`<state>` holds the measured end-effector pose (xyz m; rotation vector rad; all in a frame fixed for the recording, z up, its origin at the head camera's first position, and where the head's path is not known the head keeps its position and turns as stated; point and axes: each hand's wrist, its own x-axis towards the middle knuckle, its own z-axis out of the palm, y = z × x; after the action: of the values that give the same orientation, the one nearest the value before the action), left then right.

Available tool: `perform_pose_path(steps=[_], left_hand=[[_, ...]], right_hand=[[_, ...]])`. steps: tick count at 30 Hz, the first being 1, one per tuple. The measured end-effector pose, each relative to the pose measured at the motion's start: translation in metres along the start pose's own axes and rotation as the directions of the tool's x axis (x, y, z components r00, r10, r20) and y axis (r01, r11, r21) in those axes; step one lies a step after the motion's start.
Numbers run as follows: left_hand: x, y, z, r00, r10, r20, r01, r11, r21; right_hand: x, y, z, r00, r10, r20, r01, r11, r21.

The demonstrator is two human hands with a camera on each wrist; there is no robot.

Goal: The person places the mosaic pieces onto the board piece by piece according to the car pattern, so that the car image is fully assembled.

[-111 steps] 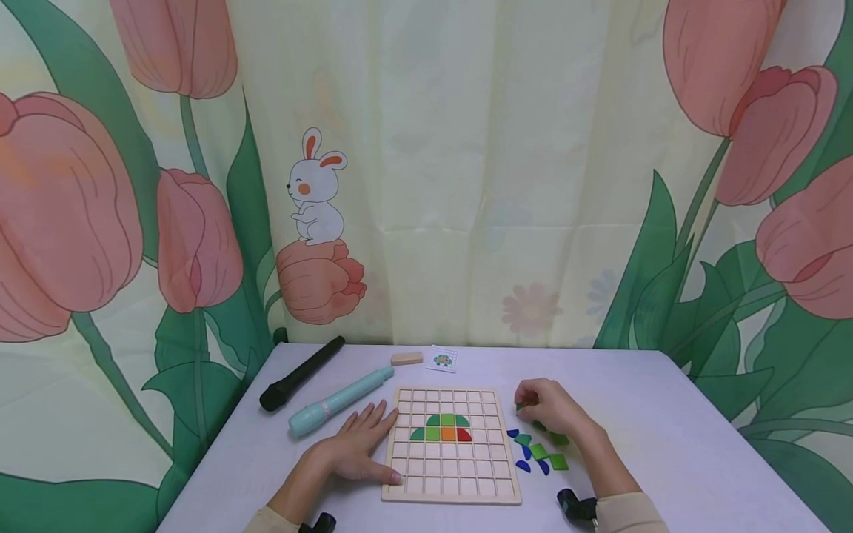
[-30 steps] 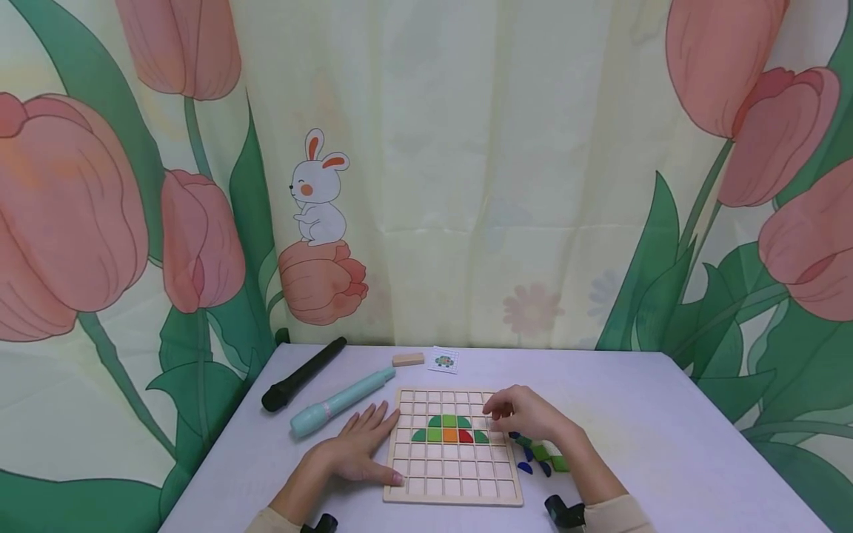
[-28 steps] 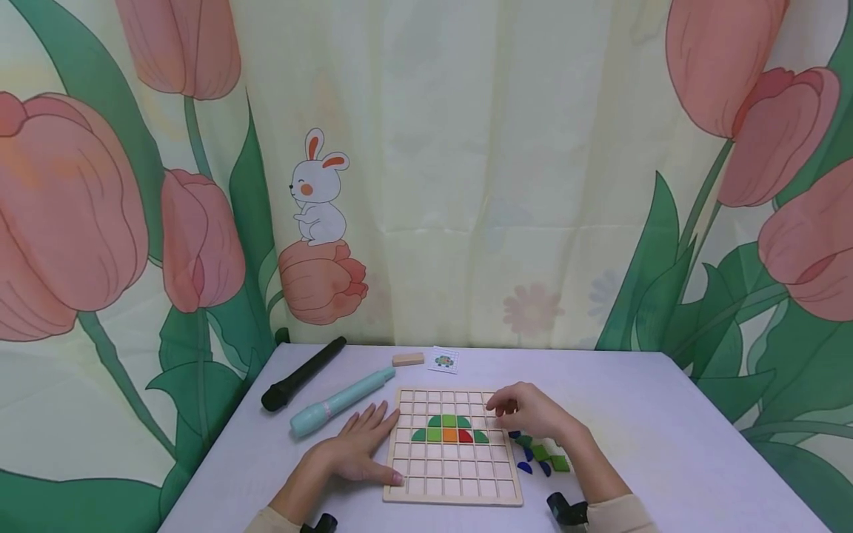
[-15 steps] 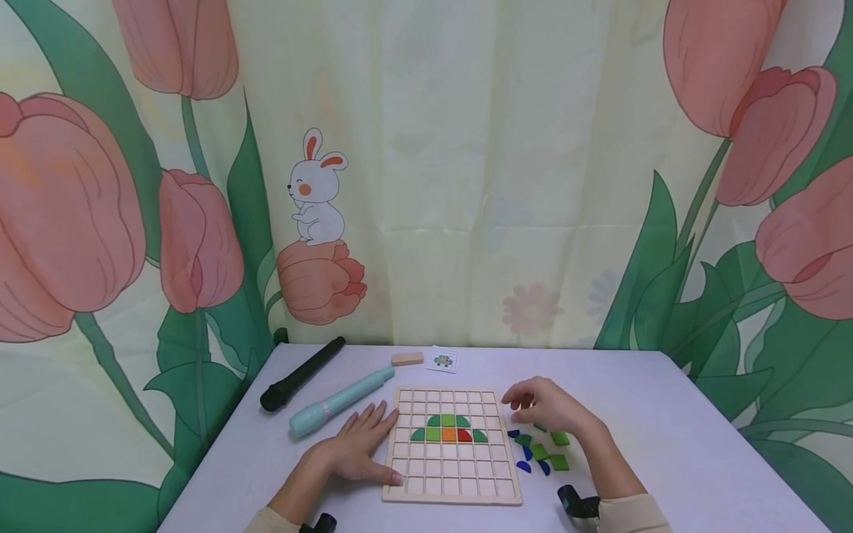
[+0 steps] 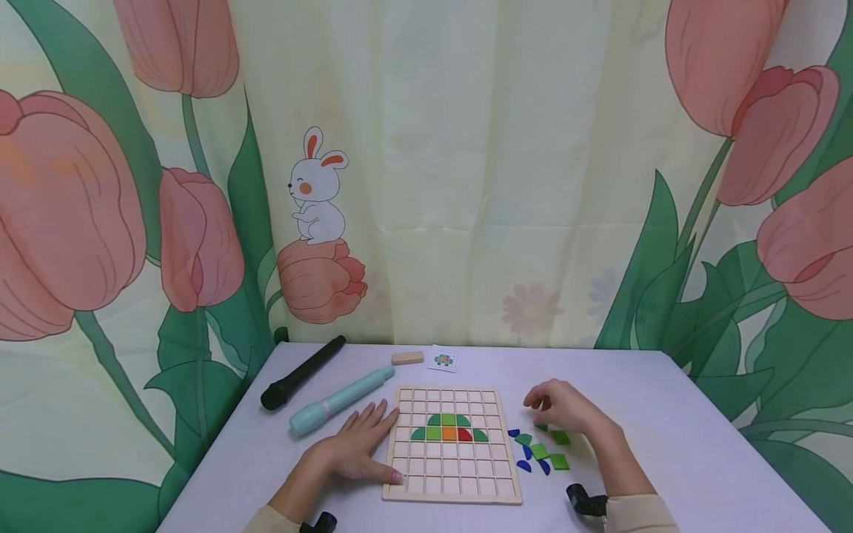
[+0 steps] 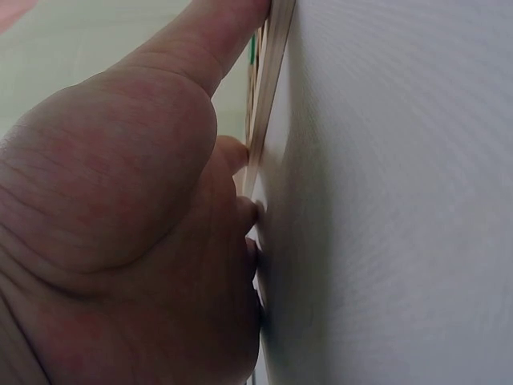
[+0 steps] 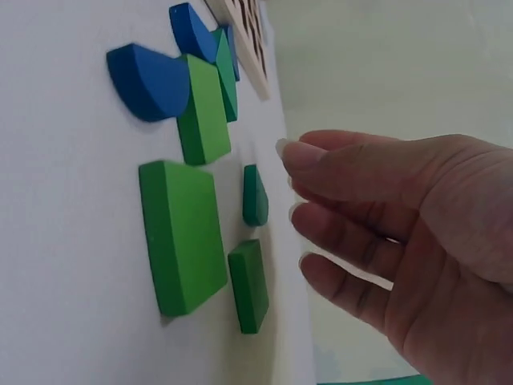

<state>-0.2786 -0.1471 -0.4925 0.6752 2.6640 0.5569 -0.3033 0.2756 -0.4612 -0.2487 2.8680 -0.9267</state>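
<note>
My left hand (image 5: pixel 353 450) lies spread at the left edge of a wooden grid board (image 5: pixel 451 486), thumb and index fingertip touching its frame. On the board, green, orange and red pieces form a dome: a light green square (image 5: pixel 448 420) at the top, an orange square (image 5: pixel 449 434), a red rounded piece (image 5: pixel 464 435) and a dark green rounded piece (image 5: pixel 479 436) at the row's right end. My right hand (image 5: pixel 566 407) hovers above the loose pieces right of the board. In the right wrist view its fingers (image 7: pixel 337 233) are loosely bent and hold nothing.
Loose pieces lie right of the board, among them green squares (image 5: pixel 559 462) and blue half-rounds (image 5: pixel 523 466). Behind the board are a small wooden block (image 5: pixel 407 358) and a picture card (image 5: pixel 442 359). A turquoise cylinder (image 5: pixel 343 400) and a black microphone-like stick (image 5: pixel 303 373) lie at left.
A dark green rounded piece now sits beside the red one. My right hand went from the loose pieces to the board, then back right over them. My left hand stayed put.
</note>
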Motion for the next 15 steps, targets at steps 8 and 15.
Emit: perform_pose_path(steps=[8, 15], left_hand=[[-0.0012, 0.0, -0.0003, 1.0, -0.008, 0.002, 0.008, 1.0, 0.006], [0.0005, -0.0015, -0.0004, 1.0, 0.013, 0.001, -0.013, 1.0, 0.011]], right_hand=[[-0.002, 0.0055, 0.0007, 0.995, 0.101, 0.004, -0.1, 0.994, -0.037], [-0.0009, 0.0064, 0.0022, 0.995, 0.096, 0.007, -0.096, 0.995, -0.038]])
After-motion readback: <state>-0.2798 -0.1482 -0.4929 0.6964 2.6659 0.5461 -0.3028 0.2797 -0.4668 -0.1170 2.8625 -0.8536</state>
